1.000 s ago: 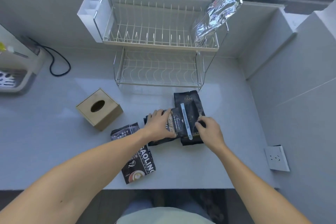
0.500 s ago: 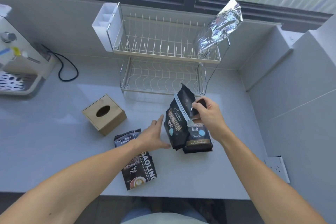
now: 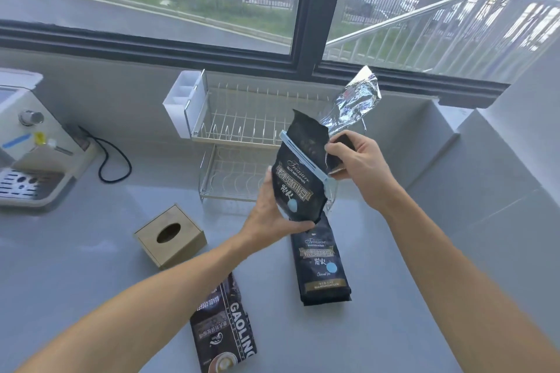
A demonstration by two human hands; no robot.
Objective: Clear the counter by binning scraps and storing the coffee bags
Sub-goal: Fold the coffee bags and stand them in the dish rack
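I hold a black coffee bag (image 3: 298, 179) with a blue clip (image 3: 304, 159) across its neck up above the counter. My left hand (image 3: 272, 215) grips its lower left side. My right hand (image 3: 353, 160) pinches the torn top right corner beside the clip. A second black coffee bag (image 3: 322, 269) lies flat on the grey counter (image 3: 91, 251) right below. A third bag marked GAOLINO (image 3: 222, 327) lies at the front by my left forearm. A crumpled silver foil bag (image 3: 353, 101) leans on the dish rack's upper tier.
A two-tier wire dish rack (image 3: 242, 136) with a white cutlery holder (image 3: 183, 103) stands at the back. A wooden tissue box (image 3: 169, 235) sits left of centre. A coffee machine (image 3: 27, 142) with a black cable (image 3: 112, 157) is at far left. A grey wall rises on the right.
The clipped bag has been lifted off the counter and raised. My left hand, open half a second ago, now grips the bag's side. The view has tilted up toward the window.
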